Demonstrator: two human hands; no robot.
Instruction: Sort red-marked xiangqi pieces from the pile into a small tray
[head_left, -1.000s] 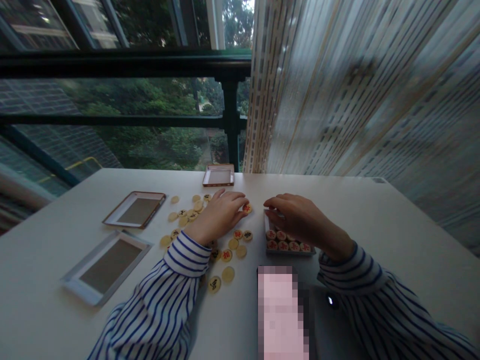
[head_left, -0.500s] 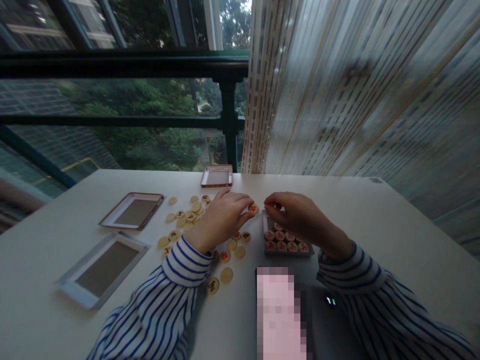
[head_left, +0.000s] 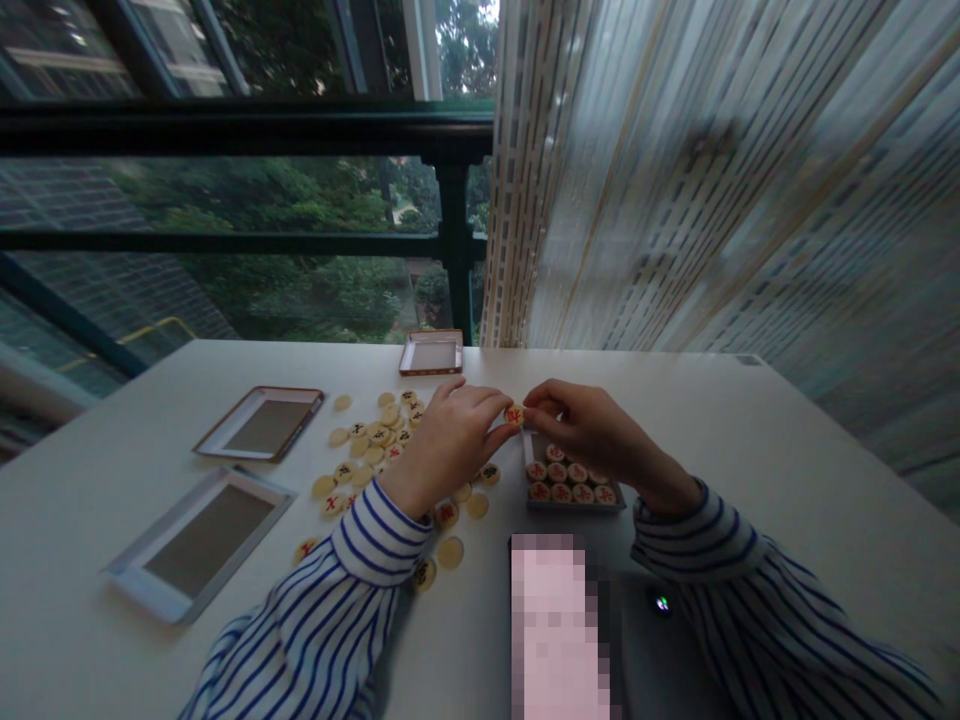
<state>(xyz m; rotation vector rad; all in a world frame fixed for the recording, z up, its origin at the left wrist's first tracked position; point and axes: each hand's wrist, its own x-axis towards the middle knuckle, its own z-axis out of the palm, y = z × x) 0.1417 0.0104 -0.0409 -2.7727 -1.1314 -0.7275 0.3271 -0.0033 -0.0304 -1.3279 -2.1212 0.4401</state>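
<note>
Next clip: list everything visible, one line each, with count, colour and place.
table: one, white, under everything
loose pieces: about twenty, tan, red or black marks, left of centre
box: one, grey, centre, rows of red-marked pieces inside
held piece: one, tan, red mark, above box
brown-rimmed tray: one, left
small tray: one, brown-rimmed, far edge
white-rimmed tray: one, near left
curtain: one, pale striped, right
pink blurred patch: one, bottom centre
left hand: pinches held piece
right hand: fingertips touch it
</note>
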